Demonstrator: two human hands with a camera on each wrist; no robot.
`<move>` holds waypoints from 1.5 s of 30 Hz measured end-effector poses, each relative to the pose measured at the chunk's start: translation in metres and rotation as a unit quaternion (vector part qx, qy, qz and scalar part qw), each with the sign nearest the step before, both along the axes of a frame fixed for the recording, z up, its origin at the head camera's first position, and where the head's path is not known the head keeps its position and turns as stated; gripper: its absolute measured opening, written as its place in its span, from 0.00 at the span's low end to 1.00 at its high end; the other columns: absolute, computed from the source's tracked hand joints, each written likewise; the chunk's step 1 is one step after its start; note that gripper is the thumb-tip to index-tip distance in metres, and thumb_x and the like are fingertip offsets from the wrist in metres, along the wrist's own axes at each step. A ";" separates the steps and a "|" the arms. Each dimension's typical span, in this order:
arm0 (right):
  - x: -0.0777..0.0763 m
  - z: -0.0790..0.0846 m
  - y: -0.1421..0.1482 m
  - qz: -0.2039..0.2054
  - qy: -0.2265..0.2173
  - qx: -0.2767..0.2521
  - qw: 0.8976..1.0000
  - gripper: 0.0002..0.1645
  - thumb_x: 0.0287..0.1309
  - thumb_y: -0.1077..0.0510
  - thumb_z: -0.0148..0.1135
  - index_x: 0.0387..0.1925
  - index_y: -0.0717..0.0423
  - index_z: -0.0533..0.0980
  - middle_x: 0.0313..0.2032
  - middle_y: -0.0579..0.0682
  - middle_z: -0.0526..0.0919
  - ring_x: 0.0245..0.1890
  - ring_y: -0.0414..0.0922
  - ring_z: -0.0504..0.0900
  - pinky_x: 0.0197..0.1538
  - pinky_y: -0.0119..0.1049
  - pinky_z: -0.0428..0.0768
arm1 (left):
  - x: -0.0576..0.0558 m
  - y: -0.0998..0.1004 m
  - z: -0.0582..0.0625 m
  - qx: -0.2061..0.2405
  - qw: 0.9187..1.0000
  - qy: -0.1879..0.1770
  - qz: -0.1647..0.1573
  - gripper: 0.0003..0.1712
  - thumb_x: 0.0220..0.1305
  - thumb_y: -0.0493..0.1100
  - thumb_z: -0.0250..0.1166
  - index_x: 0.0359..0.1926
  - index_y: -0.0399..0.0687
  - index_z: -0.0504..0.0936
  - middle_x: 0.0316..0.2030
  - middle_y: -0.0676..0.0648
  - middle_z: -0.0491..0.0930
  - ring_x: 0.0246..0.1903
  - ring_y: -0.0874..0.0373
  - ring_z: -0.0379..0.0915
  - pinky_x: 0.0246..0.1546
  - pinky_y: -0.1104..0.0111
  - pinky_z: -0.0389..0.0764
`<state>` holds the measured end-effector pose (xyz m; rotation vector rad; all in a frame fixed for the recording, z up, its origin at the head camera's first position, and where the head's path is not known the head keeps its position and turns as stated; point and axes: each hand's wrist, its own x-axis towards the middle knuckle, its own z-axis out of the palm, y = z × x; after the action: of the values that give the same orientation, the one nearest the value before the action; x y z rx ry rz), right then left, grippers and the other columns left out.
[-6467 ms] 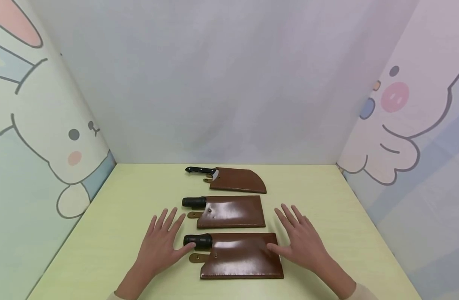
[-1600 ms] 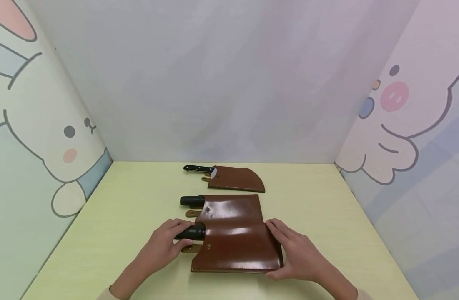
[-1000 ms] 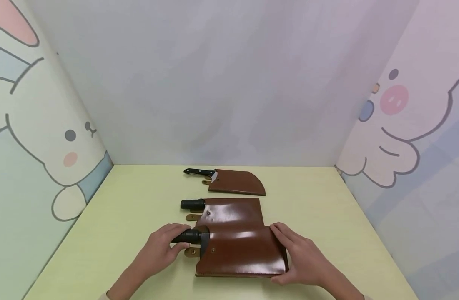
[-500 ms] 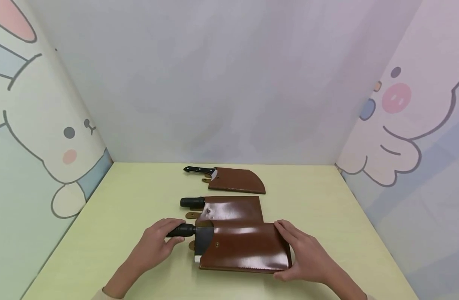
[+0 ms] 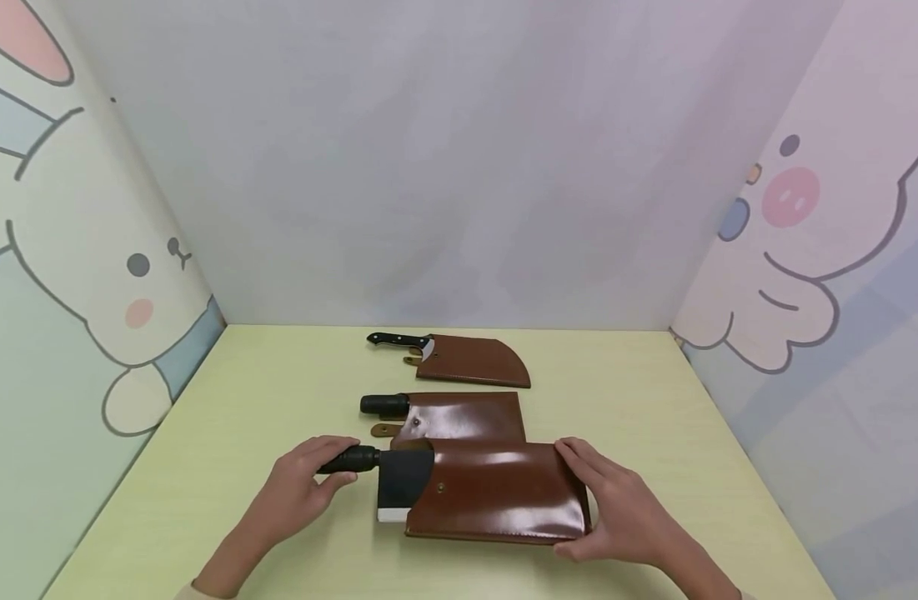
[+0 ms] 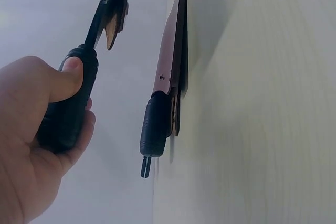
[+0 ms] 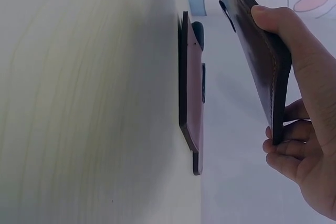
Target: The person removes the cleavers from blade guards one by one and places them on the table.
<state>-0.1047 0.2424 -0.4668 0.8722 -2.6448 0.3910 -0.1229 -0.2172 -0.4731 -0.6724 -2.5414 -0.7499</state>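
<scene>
My left hand (image 5: 297,487) grips the black handle of a cleaver (image 5: 404,482), thumb along the handle in the left wrist view. Part of its dark blade with a pale lower edge shows; the rest is hidden inside a brown leather sheath (image 5: 504,492). At the sheath's right end my right hand (image 5: 616,504) holds it, fingers at the top corner and thumb at the bottom corner. Both wrist views show the sheath and cleaver raised off the table. In the head view the sheath overlaps the lower edge of a second sheathed cleaver (image 5: 466,415).
Farther back lies a third knife, its black riveted handle (image 5: 398,339) sticking out of a curved brown sheath (image 5: 477,361). The pale yellow table (image 5: 624,383) meets a grey back wall (image 5: 459,167), with cartoon-printed side walls left and right.
The front sheathed cleaver, flat on the table at first, has been taken up by both hands. My left hand has moved left with the handle, baring part of the blade; the sheath has shifted slightly right.
</scene>
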 end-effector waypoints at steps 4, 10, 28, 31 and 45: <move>0.000 -0.001 0.002 0.004 0.005 0.000 1.000 0.75 0.22 0.21 0.81 0.71 0.58 0.70 0.67 0.50 0.74 0.54 0.48 0.84 0.45 0.44 0.85 | 0.001 -0.003 0.001 -0.004 1.000 -0.005 0.006 0.26 0.49 0.40 0.82 0.52 0.47 0.87 0.47 0.52 0.86 0.46 0.54 0.84 0.39 0.60 0.86; -0.001 -0.003 0.004 0.012 0.009 -0.001 1.000 0.75 0.21 0.22 0.81 0.71 0.58 0.70 0.68 0.50 0.74 0.55 0.48 0.84 0.46 0.44 0.86 | 0.002 -0.006 0.002 -0.006 1.000 -0.008 0.007 0.26 0.49 0.39 0.81 0.52 0.48 0.87 0.46 0.51 0.86 0.46 0.54 0.84 0.42 0.56 0.86; -0.003 -0.006 0.014 0.010 0.008 -0.020 1.000 0.75 0.22 0.23 0.82 0.71 0.57 0.70 0.68 0.47 0.73 0.55 0.49 0.83 0.46 0.45 0.86 | 0.010 -0.023 0.006 0.000 0.999 -0.038 0.028 0.25 0.51 0.39 0.80 0.52 0.46 0.87 0.48 0.51 0.86 0.46 0.52 0.84 0.42 0.56 0.86; -0.004 -0.006 0.015 0.018 0.013 -0.025 0.999 0.74 0.23 0.22 0.82 0.71 0.58 0.71 0.68 0.48 0.73 0.55 0.49 0.84 0.45 0.45 0.86 | 0.009 -0.025 0.007 -0.002 0.998 -0.051 0.029 0.24 0.52 0.39 0.80 0.53 0.46 0.87 0.48 0.51 0.86 0.47 0.51 0.84 0.44 0.54 0.86; -0.002 -0.014 0.028 0.019 0.001 -0.019 1.000 0.75 0.22 0.23 0.83 0.73 0.55 0.69 0.70 0.48 0.72 0.59 0.48 0.82 0.49 0.42 0.86 | 0.007 -0.040 0.004 -0.001 0.999 -0.053 0.002 0.24 0.52 0.38 0.80 0.52 0.47 0.87 0.47 0.53 0.86 0.44 0.55 0.84 0.40 0.62 0.86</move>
<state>-0.1070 0.2700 -0.4808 0.9114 -2.6122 0.4487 -0.1155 -0.2568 -0.4696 -0.6438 -2.6376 -0.8027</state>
